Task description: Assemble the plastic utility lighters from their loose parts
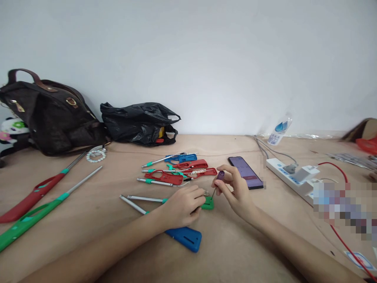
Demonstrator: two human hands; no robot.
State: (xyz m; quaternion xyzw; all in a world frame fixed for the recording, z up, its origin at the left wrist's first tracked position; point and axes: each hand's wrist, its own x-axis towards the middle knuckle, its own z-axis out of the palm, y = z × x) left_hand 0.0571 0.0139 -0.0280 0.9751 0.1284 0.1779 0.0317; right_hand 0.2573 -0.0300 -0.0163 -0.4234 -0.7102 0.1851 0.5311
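My right hand (238, 192) is closed around a small screwdriver with a purple handle (220, 175). The screwdriver's thin shaft points down, its tip at the end of a green long-necked lighter (208, 203). My left hand (184, 205) is closed over that lighter's body and hides most of it; its metal tube (145, 199) sticks out to the left. Partly under my left forearm lies a blue long-necked lighter (185, 237). Beyond my hands, opened red lighter halves (165, 178) and a blue lighter half (181, 158) lie with their tubes and wires.
A red lighter (38, 195) and a green lighter (35, 220) lie at the left, near a beaded bracelet (96, 156). Behind are a dark backpack (61, 118) and a black plastic bag (138, 124). To the right are a phone (246, 173), a power strip (282, 173) and a bottle (278, 131).
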